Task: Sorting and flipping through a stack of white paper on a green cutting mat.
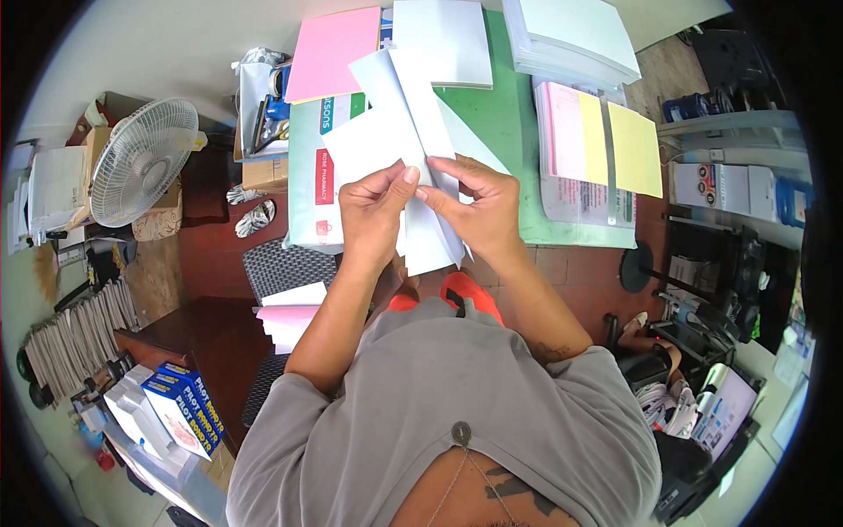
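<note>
White paper sheets (364, 140) are held upright in front of me over the table's near edge, bent and fanned apart at the top. My left hand (376, 209) grips them from the left, thumb pressed on the front. From the other side my right hand (481, 204) pinches the same sheets between thumb and fingers. Behind them, a pink paper stack (334, 54) and a white paper stack (441, 39) lie on the green table (511, 105). The sheets' lower ends hang just above my lap.
A tall white paper pile (575, 39) and a yellow-and-pink paper stack (637, 145) under a dark strip stand at right. A box of tools (263, 110) is left of the table. Nearer, a woven chair (285, 263) bears loose paper. A fan (145, 162) stands far left.
</note>
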The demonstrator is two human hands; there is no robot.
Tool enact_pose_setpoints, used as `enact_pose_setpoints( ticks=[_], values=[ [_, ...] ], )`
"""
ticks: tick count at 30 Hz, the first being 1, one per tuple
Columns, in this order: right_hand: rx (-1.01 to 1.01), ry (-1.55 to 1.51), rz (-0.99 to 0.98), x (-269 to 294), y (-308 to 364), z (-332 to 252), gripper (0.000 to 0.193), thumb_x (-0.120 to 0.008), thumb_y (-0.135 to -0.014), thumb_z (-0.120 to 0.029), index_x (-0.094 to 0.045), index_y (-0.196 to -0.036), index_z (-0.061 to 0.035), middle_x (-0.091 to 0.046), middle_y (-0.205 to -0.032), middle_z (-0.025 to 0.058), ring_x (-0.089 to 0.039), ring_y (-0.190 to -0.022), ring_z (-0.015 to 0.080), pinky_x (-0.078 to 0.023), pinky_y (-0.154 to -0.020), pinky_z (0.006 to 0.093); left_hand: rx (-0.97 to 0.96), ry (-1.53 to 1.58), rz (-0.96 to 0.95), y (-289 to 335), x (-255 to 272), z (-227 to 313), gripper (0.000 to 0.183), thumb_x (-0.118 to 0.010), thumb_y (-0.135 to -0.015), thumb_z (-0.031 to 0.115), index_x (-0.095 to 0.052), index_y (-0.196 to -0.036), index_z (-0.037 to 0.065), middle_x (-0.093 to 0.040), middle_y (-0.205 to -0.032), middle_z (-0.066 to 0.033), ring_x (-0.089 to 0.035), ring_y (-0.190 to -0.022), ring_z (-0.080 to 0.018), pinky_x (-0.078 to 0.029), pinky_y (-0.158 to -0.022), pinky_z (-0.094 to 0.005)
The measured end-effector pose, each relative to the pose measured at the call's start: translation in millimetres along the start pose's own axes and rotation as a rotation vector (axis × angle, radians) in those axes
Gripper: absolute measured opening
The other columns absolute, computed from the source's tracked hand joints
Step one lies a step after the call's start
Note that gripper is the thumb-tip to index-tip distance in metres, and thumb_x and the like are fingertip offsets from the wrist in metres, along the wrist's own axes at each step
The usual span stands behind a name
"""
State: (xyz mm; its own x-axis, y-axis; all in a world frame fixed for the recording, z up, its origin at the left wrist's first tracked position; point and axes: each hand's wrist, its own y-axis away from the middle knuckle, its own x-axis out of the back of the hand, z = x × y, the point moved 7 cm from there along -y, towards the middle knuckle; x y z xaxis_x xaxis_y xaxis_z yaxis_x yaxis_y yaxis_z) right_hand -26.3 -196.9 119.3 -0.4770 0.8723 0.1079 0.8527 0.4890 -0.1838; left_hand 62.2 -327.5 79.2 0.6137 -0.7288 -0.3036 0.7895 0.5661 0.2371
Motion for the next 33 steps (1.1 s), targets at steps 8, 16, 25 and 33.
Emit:
enact_pose_setpoints(
  ticks=[8, 16, 25, 33],
  values=[
    [-0.149, -0.200, -0.061, 1, 3, 10, 0.034, -0.084, -0.074, -0.004, -0.072, -0.105, 0.0032, -0.072, -0.100, 0.0152, -0.067, -0.083, 0.0126, -0.057, -0.071, 0.0258, -0.031, 0.025, 0.018, 2, 4, -2, 0.032, -0.078, -0.085, 0.014, -0.070, -0.107, -0.008, -0.072, -0.093, -0.0111, -0.063, -0.083, -0.0118, -0.052, -0.078, -0.0252],
    [-0.217, -0.133, -0.095, 2, 4, 11, 0.036, -0.084, -0.074, -0.005, -0.072, -0.106, 0.0038, -0.072, -0.103, 0.0146, -0.067, -0.084, 0.0127, -0.057, -0.073, 0.0263, -0.021, -0.007, 0.028, 4, 4, 0, 0.030, -0.079, -0.083, 0.011, -0.071, -0.107, -0.006, -0.072, -0.095, -0.0112, -0.064, -0.086, -0.0124, -0.052, -0.079, -0.0254],
    [-0.228, -0.251, -0.093, 2, 6, 15, 0.032, -0.082, -0.077, -0.004, -0.071, -0.104, 0.0072, -0.071, -0.098, 0.0137, -0.066, -0.082, 0.0119, -0.056, -0.071, 0.0254, -0.028, -0.121, 0.054, 4, 1, 4, 0.026, -0.079, -0.083, 0.010, -0.073, -0.105, -0.003, -0.073, -0.096, -0.0107, -0.063, -0.089, -0.0120, -0.051, -0.083, -0.0261],
    [-0.236, -0.197, -0.103, 1, 6, 15, 0.031, -0.082, -0.077, -0.003, -0.072, -0.104, 0.0063, -0.071, -0.099, 0.0139, -0.065, -0.081, 0.0117, -0.056, -0.071, 0.0252, -0.049, -0.074, 0.033, 4, 4, 0, 0.027, -0.079, -0.084, 0.013, -0.073, -0.106, -0.003, -0.072, -0.097, -0.0118, -0.063, -0.088, -0.0118, -0.051, -0.082, -0.0260]
  ],
)
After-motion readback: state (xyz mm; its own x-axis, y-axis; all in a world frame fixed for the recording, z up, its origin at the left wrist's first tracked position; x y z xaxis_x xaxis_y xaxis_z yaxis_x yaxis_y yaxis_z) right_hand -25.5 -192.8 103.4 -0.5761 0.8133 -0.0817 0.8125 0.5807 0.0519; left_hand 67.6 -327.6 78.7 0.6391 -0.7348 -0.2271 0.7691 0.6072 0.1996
